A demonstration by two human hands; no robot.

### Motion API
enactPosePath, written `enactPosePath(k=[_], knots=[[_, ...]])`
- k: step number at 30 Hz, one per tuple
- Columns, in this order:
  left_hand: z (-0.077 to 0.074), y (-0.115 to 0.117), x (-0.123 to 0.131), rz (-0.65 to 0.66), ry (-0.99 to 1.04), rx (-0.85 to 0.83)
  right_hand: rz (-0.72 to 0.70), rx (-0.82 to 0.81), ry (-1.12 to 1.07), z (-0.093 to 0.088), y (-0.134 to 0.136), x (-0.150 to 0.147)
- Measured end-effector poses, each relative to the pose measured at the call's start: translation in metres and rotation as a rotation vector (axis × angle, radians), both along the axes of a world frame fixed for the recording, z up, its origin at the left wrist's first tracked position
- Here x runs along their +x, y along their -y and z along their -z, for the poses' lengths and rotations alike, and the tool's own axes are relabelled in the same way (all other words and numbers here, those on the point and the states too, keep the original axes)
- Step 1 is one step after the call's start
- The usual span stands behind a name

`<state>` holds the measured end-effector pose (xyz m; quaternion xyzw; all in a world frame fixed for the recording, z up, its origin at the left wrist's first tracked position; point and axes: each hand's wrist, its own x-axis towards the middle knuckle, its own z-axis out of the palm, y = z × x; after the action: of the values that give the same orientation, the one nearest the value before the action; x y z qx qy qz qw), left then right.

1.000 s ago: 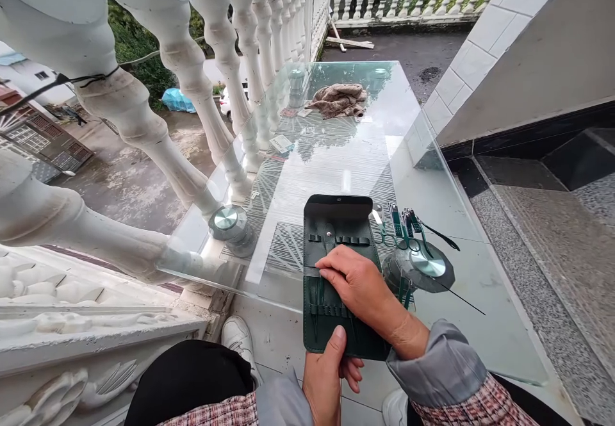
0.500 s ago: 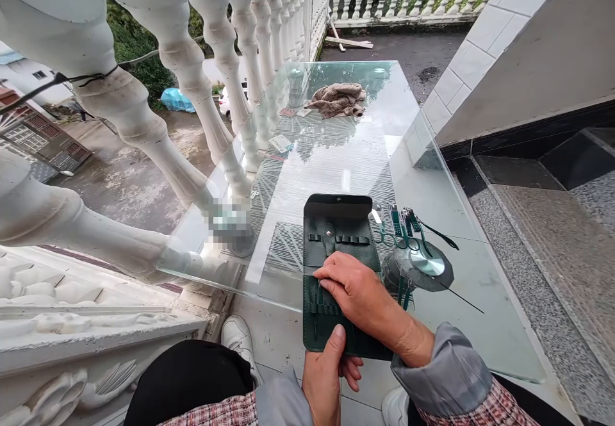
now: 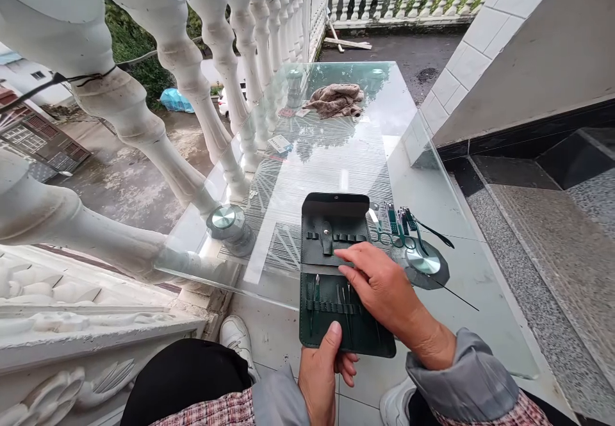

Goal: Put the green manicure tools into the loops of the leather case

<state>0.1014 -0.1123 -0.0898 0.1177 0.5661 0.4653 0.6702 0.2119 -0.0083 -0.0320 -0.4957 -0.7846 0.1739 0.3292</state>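
A dark green manicure case (image 3: pixel 331 325) lies unfolded at the near edge of the glass table. My left hand (image 3: pixel 323 363) grips its near edge, thumb on top and fingers underneath. Several slim metal nail tools (image 3: pixel 316 291) stand in the elastic loops of its lower half. Over the right side of the case hovers my right hand (image 3: pixel 384 285), thumb and fingers apart, with nothing visible between them. It partly hides the tools and loops below. Right of the case, green-handled scissors (image 3: pixel 383 237) and several nail clippers (image 3: pixel 392 218) lie together on the glass.
The glass table (image 3: pixel 269 272) stands beside a white balustrade (image 3: pixel 166 48). A crumpled brown cloth (image 3: pixel 335 100) lies toward its far end, with a small card (image 3: pixel 280 144) nearer on the left. Granite steps (image 3: pixel 538 234) rise on the right.
My right hand has let go of a slim tool at the left of the lower loops and moved right, uncovering the tools there. My left hand keeps its grip on the case.
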Motion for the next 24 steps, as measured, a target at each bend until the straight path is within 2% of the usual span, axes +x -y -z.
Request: enactPosePath(k=[6, 11, 14, 19, 24], knots=[[-0.002, 0.000, 0.003, 0.000, -0.005, -0.008, 0.091, 0.026, 0.063, 0.004, 0.008, 0.028], [-0.003, -0.001, 0.003, -0.009, 0.001, -0.023, 0.267, 0.007, 0.119, 0.002, 0.011, 0.059], [-0.004, -0.001, 0.003, -0.020, -0.005, -0.006, 0.353, -0.082, 0.165, -0.001, 0.011, 0.072], [-0.006, -0.001, 0.003, -0.019, 0.024, -0.004, 0.395, -0.296, 0.248, -0.009, 0.012, 0.084], [-0.007, -0.002, 0.003, -0.019, 0.023, -0.004, 0.620, -0.282, 0.198, -0.022, 0.010, 0.109]])
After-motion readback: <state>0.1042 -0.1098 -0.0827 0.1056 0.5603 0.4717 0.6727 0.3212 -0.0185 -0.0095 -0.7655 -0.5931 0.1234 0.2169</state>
